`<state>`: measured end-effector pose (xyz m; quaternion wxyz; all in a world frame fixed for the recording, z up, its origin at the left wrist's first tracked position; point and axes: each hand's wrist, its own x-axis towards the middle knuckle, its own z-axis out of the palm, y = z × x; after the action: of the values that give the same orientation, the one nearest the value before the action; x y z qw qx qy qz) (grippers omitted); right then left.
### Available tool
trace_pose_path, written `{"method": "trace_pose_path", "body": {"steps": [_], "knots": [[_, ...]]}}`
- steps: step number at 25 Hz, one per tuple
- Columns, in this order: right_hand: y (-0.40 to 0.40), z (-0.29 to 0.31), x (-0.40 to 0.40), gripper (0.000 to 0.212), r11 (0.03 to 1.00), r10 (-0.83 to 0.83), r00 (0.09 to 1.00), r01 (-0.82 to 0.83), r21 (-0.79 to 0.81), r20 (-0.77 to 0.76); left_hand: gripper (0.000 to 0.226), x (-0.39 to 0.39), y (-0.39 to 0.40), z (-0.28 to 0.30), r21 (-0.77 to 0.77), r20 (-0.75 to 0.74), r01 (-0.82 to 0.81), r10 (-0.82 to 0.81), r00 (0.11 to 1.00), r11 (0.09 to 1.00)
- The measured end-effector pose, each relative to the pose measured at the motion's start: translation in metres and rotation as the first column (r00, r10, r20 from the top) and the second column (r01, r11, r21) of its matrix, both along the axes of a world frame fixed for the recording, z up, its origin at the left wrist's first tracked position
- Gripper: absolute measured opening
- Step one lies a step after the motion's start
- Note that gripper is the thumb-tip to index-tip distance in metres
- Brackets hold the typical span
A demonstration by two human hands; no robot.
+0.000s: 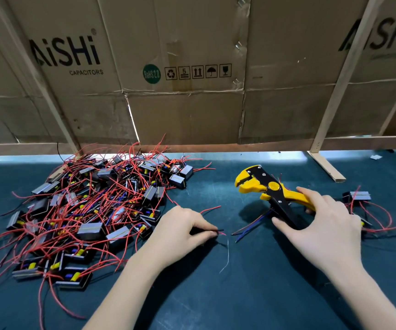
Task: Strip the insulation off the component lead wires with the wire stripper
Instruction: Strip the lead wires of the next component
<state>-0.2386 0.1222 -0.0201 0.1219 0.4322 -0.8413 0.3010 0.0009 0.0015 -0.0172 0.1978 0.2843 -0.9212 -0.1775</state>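
- A big pile of small boxy parts (89, 210) with tangled red wires lies on the left of the desk (239, 294), just beside my left hand.
- One more part (359, 196) with red wires sits apart at the far right, just behind my right hand.
- A few loose blue and dark wires (251, 226) lie on the desk under the wire stripper, between my two hands.
- Nothing lies between the stripper's head and the wire ends I hold; the two are near each other but apart.
- My left hand (180, 231) rests low on the desk, fingers curled, thumb and forefinger pinching the lead wires (216, 232): a dark one and a red one whose ends stick out to the right of my fingertips. A thin pale strand (226, 253) trails down from them across the desk.
- My right hand (323, 225) grips the wire stripper (270, 189) by its handles, fingers over the yellow handle, thumb against the black one. The handles stand apart, not squeezed. Its yellow head points up and left, raised off the desk, with a shadow below it.
- The desk is covered with a dark teal mat.
- Behind it stands a wall of flattened cardboard boxes (187, 67) printed "AiSHi CAPACITORS", held by pale wooden slats (339, 84); bright light shows in the gap under the cardboard.
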Motion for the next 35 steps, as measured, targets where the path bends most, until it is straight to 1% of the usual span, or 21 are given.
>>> {"method": "trace_pose_path", "body": {"steps": [2, 4, 7, 10, 14, 16, 19, 21, 24, 30, 33, 35], "knots": [[0.0, -0.002, 0.0, 0.071, 0.999, 0.007, 1.0, -0.006, 0.033, -0.021, 0.019, -0.002, 0.002, -0.002, 0.024, -0.047, -0.014, 0.015, 0.999, 1.0], [-0.001, -0.002, 0.001, 0.071, 0.998, 0.008, 1.0, -0.006, 0.07, -0.027, 0.024, 0.001, 0.003, -0.001, 0.098, -0.122, 0.029, -0.016, 0.992, 0.995], [-0.001, -0.003, 0.0, 0.071, 0.997, 0.011, 1.0, -0.01, 0.075, -0.021, 0.016, 0.005, 0.003, 0.002, 0.183, -0.178, 0.099, -0.067, 0.982, 0.978], [-0.002, -0.004, -0.001, 0.07, 0.997, 0.014, 1.0, -0.012, 0.072, -0.02, 0.01, 0.004, 0.005, 0.002, 0.171, -0.179, 0.099, -0.068, 0.982, 0.98], [-0.002, -0.006, -0.002, 0.071, 0.997, 0.017, 0.999, -0.015, 0.08, -0.031, 0.008, -0.001, 0.005, 0.001, 0.115, -0.101, 0.119, -0.108, 0.989, 0.986], [-0.002, -0.007, -0.002, 0.072, 0.997, 0.019, 0.999, -0.016, 0.08, -0.034, 0.006, -0.003, 0.006, 0.0, 0.109, -0.101, 0.086, -0.075, 0.992, 0.99], [-0.003, -0.008, -0.001, 0.073, 0.997, 0.034, 0.999, -0.031, 0.072, -0.039, 0.005, -0.004, 0.007, -0.001, 0.152, -0.146, 0.012, 0.011, 0.989, 0.988], [-0.003, -0.008, -0.001, 0.073, 0.996, 0.039, 0.999, -0.035, 0.085, -0.036, 0.005, -0.004, 0.008, 0.001, 0.159, -0.147, -0.002, 0.026, 0.989, 0.987], [-0.003, -0.008, 0.0, 0.072, 0.995, 0.048, 0.998, -0.044, 0.089, -0.043, 0.007, -0.003, 0.009, 0.005, 0.106, -0.121, -0.03, 0.043, 0.992, 0.994], [-0.003, -0.009, 0.001, 0.072, 0.994, 0.064, 0.997, -0.059, 0.095, -0.05, 0.008, -0.007, 0.011, 0.001, -0.11, -0.027, -0.127, 0.125, 0.992, 0.986], [-0.004, -0.009, 0.001, 0.076, 0.994, 0.065, 0.997, -0.062, 0.089, -0.038, 0.012, -0.008, 0.01, -0.001, -0.091, -0.039, -0.148, 0.145, 0.989, 0.985], [-0.004, -0.009, 0.001, 0.083, 0.993, 0.067, 0.997, -0.064, 0.095, -0.024, 0.013, -0.008, 0.01, -0.001, -0.087, -0.036, -0.152, 0.149, 0.988, 0.985]]}}
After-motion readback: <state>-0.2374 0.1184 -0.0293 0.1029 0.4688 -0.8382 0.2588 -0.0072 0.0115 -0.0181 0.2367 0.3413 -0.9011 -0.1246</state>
